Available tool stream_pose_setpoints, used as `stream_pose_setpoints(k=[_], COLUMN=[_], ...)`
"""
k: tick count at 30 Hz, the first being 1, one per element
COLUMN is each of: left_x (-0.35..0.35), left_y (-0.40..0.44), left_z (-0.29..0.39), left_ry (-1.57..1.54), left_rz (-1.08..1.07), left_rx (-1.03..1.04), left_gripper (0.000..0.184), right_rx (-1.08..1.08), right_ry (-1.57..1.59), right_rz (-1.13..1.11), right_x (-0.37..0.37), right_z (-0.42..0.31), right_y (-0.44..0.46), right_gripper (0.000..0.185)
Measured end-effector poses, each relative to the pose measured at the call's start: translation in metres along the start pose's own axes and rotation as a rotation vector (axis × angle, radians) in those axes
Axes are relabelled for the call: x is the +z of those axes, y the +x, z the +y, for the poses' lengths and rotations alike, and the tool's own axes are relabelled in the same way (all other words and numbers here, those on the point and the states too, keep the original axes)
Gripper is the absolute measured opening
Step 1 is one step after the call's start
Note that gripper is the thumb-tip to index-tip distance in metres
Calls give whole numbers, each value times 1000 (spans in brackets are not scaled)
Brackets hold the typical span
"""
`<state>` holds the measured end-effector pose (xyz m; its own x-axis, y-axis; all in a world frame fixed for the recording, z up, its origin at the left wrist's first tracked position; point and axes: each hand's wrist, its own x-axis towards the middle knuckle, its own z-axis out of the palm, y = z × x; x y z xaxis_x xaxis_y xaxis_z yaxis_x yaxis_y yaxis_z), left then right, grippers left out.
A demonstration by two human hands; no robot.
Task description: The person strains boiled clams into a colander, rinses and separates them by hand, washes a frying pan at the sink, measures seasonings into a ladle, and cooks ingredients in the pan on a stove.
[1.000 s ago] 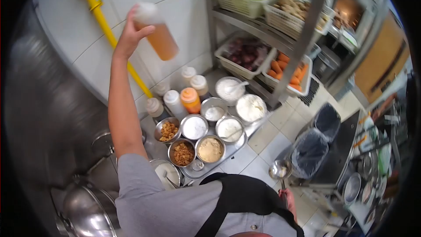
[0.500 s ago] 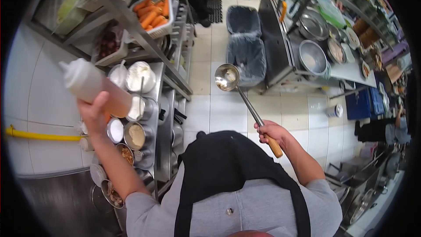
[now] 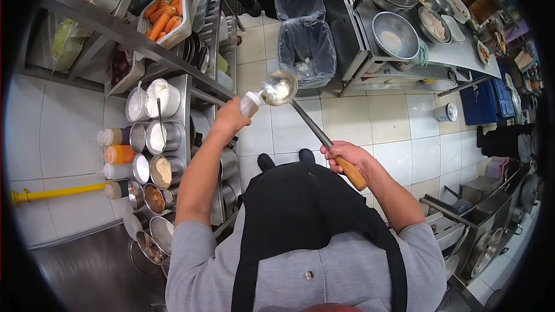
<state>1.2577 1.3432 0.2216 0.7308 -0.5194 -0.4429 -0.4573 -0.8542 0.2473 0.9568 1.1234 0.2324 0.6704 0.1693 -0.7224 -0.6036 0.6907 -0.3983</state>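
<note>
My left hand (image 3: pixel 231 119) is wrapped round a squeeze bottle (image 3: pixel 250 103) with a whitish cap, tipped so that its nozzle end is at the rim of a steel ladle (image 3: pixel 280 88). Most of the bottle is hidden behind the hand. In my right hand (image 3: pixel 348 159) is the ladle's wooden handle (image 3: pixel 351 174), held where the wood meets the metal shaft. The ladle's bowl faces up, with something shiny and pale in it. It hangs over the tiled floor, in front of two lined bins.
On the left counter stand pots of white powder (image 3: pixel 156 137), squeeze bottles (image 3: pixel 119 154) and a pot of tan powder (image 3: pixel 161 171). A shelf holds a basket of carrots (image 3: pixel 165 18). Bins (image 3: pixel 306 52) stand ahead. Steel bowls (image 3: pixel 396 35) sit on the right table. People stand beyond.
The view has turned right from the wall. My left hand has brought the bottle from beside the wall to the ladle and tipped it. The ladle stays in my right hand.
</note>
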Motion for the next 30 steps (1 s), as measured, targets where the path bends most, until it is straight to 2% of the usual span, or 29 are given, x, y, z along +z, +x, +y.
stream_pose_setpoints(k=[1, 4, 7, 13, 23, 25, 30], left_x=[1, 7, 7, -1, -2, -5, 3], left_y=[3, 19, 28, 33, 26, 19, 24], left_z=[5, 8, 8, 2, -22, -20, -33], left_ry=[162, 344, 409, 488, 446, 456, 458], left_rz=[-49, -93, -94, -101, -54, -42, -117], left_rx=[-9, -27, -41, -45, -43, -50, -47], left_gripper=[72, 66, 59, 57, 51, 46, 52], right_rx=[2, 16, 28, 47, 55, 65, 79], right_ry=[7, -55, -107, -138, -163, -159, -155], right_rz=[-1, -49, -43, -66, -52, -47, -47], right_x=[-1, -5, -8, -5, 5, 8, 13], right_z=[0, -3, -4, -12, -18, -18, -18], right_y=[1, 10, 19, 26, 38, 40, 40], right_gripper=[15, 12, 12, 13, 14, 15, 16])
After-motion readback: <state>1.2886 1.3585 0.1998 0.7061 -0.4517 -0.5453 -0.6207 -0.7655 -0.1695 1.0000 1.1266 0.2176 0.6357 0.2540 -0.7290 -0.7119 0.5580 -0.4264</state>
